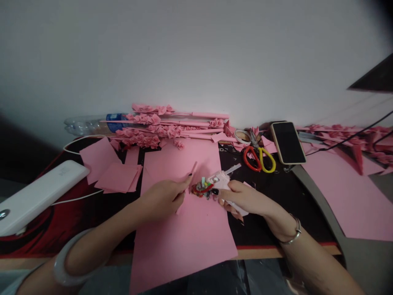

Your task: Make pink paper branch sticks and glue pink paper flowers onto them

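Note:
My left hand (167,196) is closed around a thin pink paper stick (194,167), whose upper end sticks out past the fingertips. In my right hand (245,197) is a pale glue gun (220,180), with a translucent stick jutting from its back. Its front end, covered in colourful bits, points left and lies close to the paper stick; whether they touch I cannot tell. Beneath both hands lies a large pink paper sheet (184,250). The fingers hide part of the glue gun's handle and the middle of the stick.
Pink paper flower stems (153,131) and a plastic bottle (82,125) lie along the wall. Scissors (259,157) and a phone (288,142) sit at the back right. Square pink papers (118,177) and a white power strip-like device (43,194) with a cable are at left.

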`<state>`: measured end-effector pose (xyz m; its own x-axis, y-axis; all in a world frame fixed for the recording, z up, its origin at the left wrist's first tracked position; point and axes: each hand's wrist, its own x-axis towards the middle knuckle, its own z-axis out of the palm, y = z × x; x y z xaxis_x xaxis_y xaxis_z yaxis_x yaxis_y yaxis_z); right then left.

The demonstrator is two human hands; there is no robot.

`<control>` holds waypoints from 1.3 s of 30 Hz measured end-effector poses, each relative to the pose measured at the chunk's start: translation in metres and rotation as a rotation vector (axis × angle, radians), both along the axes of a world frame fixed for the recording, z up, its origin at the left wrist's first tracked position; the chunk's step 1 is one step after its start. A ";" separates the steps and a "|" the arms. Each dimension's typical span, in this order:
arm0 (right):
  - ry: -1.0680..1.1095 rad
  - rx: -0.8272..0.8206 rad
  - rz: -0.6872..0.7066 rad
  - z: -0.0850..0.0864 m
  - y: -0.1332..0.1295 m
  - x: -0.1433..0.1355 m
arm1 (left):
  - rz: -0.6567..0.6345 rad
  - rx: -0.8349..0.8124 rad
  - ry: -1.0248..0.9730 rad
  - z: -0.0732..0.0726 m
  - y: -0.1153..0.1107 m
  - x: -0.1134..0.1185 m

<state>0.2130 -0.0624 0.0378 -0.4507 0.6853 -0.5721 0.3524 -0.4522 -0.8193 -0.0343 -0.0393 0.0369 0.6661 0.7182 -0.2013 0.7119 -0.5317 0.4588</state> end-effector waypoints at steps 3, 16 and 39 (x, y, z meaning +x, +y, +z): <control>-0.002 0.006 0.010 0.001 -0.001 -0.001 | -0.009 -0.001 -0.013 -0.001 0.000 -0.002; -0.041 0.033 0.106 -0.002 -0.005 -0.002 | 0.005 -0.075 -0.048 -0.002 0.001 -0.004; -0.033 0.148 0.286 -0.001 -0.011 -0.005 | 0.009 -0.146 -0.113 -0.002 0.001 -0.005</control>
<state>0.2085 -0.0735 0.0364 -0.6198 0.6105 -0.4931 0.4751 -0.2083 -0.8550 -0.0392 -0.0382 0.0352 0.6839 0.6931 -0.2279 0.6559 -0.4473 0.6080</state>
